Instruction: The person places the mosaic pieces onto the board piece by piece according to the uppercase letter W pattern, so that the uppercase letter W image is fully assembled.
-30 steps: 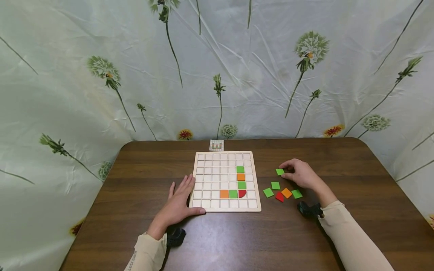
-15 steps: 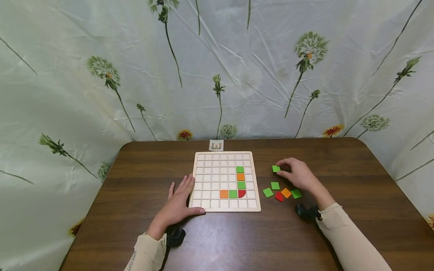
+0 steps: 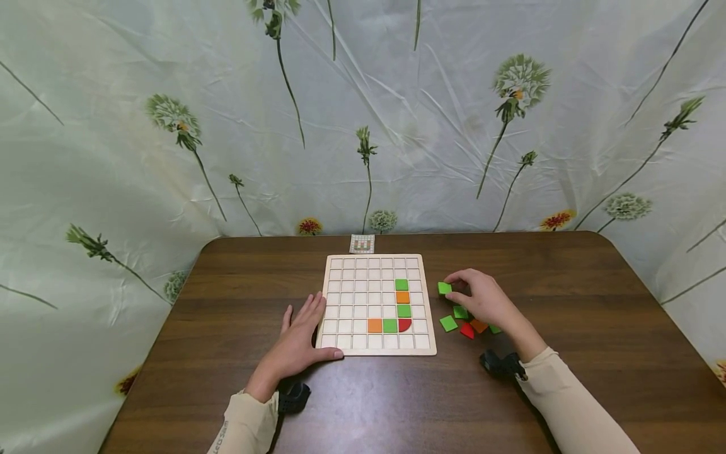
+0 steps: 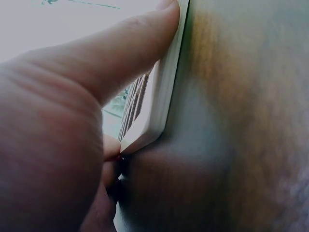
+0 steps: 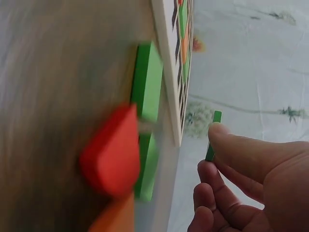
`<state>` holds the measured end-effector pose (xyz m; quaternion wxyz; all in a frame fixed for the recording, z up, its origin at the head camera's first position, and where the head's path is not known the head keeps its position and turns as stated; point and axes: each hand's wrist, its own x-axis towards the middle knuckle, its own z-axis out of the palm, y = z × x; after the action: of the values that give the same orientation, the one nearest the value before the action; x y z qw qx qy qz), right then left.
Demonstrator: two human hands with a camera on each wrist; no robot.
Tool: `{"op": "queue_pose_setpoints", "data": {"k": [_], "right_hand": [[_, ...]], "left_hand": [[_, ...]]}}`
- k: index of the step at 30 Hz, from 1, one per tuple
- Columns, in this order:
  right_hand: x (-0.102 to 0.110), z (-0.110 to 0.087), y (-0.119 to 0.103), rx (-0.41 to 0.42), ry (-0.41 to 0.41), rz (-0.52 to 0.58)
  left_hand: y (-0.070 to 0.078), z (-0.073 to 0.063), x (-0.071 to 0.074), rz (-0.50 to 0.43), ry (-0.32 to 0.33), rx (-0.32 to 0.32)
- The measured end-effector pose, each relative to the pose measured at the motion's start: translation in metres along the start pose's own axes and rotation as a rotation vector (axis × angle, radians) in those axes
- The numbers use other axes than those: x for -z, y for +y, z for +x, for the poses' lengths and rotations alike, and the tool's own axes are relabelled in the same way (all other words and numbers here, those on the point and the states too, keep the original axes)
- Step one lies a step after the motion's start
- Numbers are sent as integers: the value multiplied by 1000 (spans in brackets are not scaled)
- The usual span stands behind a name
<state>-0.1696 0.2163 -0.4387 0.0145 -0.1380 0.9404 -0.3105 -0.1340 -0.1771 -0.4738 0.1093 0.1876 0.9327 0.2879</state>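
Between the thumb and fingers of my right hand (image 3: 482, 296) is a square green tile (image 3: 445, 288), pinched by its edges. In the right wrist view this tile (image 5: 214, 135) shows edge-on, raised off the table. My left hand (image 3: 297, 340) lies at the near left corner of the wooden grid board (image 3: 346, 309), its fingers spread along the side. In the left wrist view, the thumb (image 4: 135, 43) rests on the board's front rim. Set in the board's cells are an orange tile (image 3: 375, 325), a red quarter-round tile (image 3: 404, 325) and several green tiles, forming an L shape.
Right of the board lie loose tiles: a green square (image 3: 449, 323), another green square (image 3: 460, 312), a red pointed piece (image 3: 467, 331) and an orange square (image 3: 479, 325). A small printed pattern card (image 3: 362, 244) lies behind the board. A flowered curtain (image 3: 317, 126) hangs past the table's far edge.
My right hand has carried the green tile leftward, from beyond the loose tiles to nearer the board's right edge. The left hand and board have stayed put.
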Motion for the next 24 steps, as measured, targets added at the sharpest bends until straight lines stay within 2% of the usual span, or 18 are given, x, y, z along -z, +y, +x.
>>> {"op": "queue_pose_setpoints", "data": {"k": [15,24], "right_hand": [[-21,5,-35,68,-14,17],[-37,8,-51,147,-26,41]], "left_hand": [[-1,0,-1,-3,-2,-1],[-1,0,0,-3,-4,-4]]}}
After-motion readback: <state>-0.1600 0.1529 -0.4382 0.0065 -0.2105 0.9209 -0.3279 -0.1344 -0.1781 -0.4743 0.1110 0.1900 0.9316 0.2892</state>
